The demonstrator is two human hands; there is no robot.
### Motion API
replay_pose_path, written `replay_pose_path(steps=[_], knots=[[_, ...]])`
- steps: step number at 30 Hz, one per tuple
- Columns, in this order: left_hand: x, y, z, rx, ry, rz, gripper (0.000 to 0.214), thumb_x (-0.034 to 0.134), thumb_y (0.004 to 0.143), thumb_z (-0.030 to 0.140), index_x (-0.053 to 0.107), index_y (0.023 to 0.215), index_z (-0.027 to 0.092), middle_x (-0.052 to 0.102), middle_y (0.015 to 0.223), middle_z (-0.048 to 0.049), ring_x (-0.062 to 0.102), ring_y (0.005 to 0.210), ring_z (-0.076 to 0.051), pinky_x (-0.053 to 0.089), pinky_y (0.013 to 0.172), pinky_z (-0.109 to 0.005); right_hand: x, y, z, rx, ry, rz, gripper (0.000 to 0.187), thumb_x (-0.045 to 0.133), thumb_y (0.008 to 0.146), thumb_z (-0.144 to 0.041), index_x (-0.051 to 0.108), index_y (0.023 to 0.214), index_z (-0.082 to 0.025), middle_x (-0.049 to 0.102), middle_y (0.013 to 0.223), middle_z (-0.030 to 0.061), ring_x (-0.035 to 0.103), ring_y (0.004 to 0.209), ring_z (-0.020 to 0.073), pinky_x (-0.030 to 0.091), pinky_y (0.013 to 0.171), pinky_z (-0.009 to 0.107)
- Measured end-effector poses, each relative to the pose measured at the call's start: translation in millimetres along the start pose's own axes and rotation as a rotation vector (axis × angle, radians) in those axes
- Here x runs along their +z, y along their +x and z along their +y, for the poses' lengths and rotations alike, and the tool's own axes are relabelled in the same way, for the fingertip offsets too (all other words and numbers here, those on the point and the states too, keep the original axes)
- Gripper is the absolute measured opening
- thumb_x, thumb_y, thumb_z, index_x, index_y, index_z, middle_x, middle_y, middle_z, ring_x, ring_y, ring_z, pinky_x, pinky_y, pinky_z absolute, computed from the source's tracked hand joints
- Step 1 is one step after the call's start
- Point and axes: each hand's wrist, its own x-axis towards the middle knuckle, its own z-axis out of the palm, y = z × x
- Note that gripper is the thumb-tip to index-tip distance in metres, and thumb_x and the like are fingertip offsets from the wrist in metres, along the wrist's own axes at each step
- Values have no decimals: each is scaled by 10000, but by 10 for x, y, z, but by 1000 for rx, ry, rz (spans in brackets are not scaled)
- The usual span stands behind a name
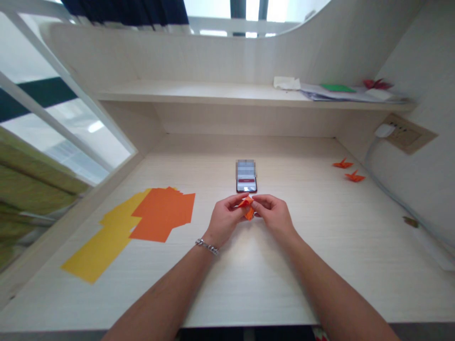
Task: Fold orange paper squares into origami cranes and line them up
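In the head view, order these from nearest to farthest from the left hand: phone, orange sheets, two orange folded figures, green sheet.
From the left hand:
1. phone, just ahead
2. orange sheets, to its left
3. orange folded figures, far right
4. green sheet, up on the shelf

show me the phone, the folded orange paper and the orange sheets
phone (246,182): head view, middle of its screen
folded orange paper (248,207): head view, its visible middle
orange sheets (162,215): head view, middle of the top sheet
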Motion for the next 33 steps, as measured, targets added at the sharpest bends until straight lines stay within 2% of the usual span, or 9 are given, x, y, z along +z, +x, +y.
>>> replay_pose_path(steps=[6, 11, 17, 26, 33], knots=[[9, -3, 20, -8, -21, 10, 458, 769, 651, 319, 682, 1064, 142, 700, 1039, -127, 676, 850, -221, 576, 730, -389, -16, 15, 24, 24, -3, -10, 337, 714, 678, -414, 718, 920, -179, 735, 897, 82, 684, 808, 228, 561, 680, 349], [-10, 4, -16, 17, 32, 32, 494, 784, 638, 295, 669, 1088, 124, 705, 1031, -126, 673, 851, -215, 577, 734, -356, -5, 13, 29, 28, -31, 4, 309, 683, 715, -386, 729, 949, -189, 732, 938, 79, 682, 823, 226, 555, 681, 339], [-40, 30, -53, 67, 117, 47, 494, 779, 643, 291, 669, 1090, 112, 699, 1051, -142, 668, 894, -235, 560, 784, -373, 23, -16, -7, 23, -43, 52, 246, 692, 702, -348, 717, 860, -161, 738, 820, 72, 687, 742, 206, 554, 670, 324], [-59, 31, -66, 132, 246, 30, 444, 759, 641, 241, 692, 1068, 139, 706, 1051, -125, 661, 940, -258, 546, 807, -371, 9, -17, -4, 11, -123, 79, 212, 697, 688, -312, 721, 810, -140, 731, 755, 76, 667, 682, 193, 531, 607, 285], [-58, 39, -78, 125, 238, 53, 423, 747, 648, 222, 698, 1059, 132, 712, 1032, -122, 661, 934, -260, 541, 826, -378, 20, -8, 26, 25, -141, 110, 217, 678, 705, -321, 727, 817, -142, 729, 752, 70, 666, 670, 186, 535, 602, 285]])
